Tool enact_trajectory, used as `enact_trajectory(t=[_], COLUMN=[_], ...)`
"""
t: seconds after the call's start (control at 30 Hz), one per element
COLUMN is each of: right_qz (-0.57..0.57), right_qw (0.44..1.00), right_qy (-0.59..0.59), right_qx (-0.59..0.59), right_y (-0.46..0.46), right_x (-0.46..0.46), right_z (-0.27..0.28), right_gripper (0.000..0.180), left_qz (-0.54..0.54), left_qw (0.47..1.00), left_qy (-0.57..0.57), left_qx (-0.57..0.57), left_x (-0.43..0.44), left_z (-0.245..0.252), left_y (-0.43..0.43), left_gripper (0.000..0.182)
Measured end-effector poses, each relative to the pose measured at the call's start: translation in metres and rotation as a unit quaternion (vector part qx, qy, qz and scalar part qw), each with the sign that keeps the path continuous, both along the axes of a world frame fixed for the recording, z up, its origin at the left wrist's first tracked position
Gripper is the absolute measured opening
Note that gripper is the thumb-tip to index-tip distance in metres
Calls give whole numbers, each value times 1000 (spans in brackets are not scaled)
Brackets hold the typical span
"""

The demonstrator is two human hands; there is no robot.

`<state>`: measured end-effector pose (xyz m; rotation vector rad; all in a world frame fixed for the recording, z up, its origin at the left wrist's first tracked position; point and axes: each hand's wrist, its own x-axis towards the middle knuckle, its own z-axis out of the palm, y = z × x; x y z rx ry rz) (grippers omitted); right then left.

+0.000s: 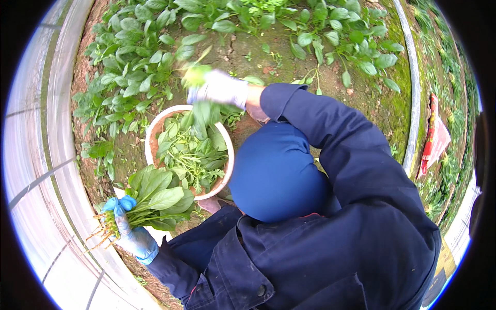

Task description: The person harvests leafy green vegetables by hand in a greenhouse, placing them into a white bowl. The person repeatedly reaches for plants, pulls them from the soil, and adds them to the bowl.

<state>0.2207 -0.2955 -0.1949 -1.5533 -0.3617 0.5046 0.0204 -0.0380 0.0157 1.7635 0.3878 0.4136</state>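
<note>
My left hand [130, 228], in a blue glove, grips a bunch of spinach [162, 195] by its stems. Thin brown roots stick out past the fingers, and the broad leaves point towards a round tub [150, 141]. Leafy greens [190, 155] lie inside this tub, broad leaves mixed with some of a lobed kind. My right hand [219, 89], gloved in white and blurred by motion, is above the tub's far rim. Spinach leaves [203, 116] hang beneath it and seem to be in its grasp; the fingers are unclear.
Growing spinach [128, 66] covers the bed at left and ahead, with more plants [333, 31] at right. Plastic sheeting [35, 155] borders the left side. A pale pipe [412, 77] runs along the right; a red and white packet [432, 139] lies beyond it. My blue-clad knee [275, 174] is beside the tub.
</note>
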Motion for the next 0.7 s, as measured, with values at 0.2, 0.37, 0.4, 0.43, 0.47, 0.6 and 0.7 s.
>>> enact_trajectory(t=[0.2, 0.37, 0.4, 0.43, 0.47, 0.6, 0.7], right_qz=[62, 197, 217, 182, 188, 206, 204], right_qw=[931, 826, 814, 855, 858, 868, 898], right_qy=[-79, -149, -205, -182, -172, -165, -146], right_qx=[-352, -507, -499, -449, -447, -421, -362], right_y=[20, 44, 48, 50, 48, 38, 32], right_x=[26, -24, -32, -32, -32, -25, -11], right_z=[-61, -119, -131, -143, -155, -188, -178], right_gripper=[35, 59, 52, 38, 31, 20, 22], left_qz=[7, 49, 53, 55, 68, 56, 60], left_qw=[999, 999, 999, 998, 998, 998, 998], left_qy=[-13, 8, 4, 0, 7, -6, -19], left_qx=[-32, -2, 2, 6, 12, 21, 20], left_x=[-13, -20, -22, -23, -25, -28, -30], left_z=[3, 2, 2, 2, 2, 3, 7], left_y=[22, 31, 32, 32, 32, 38, 43], left_gripper=[29, 33, 34, 35, 37, 34, 31])
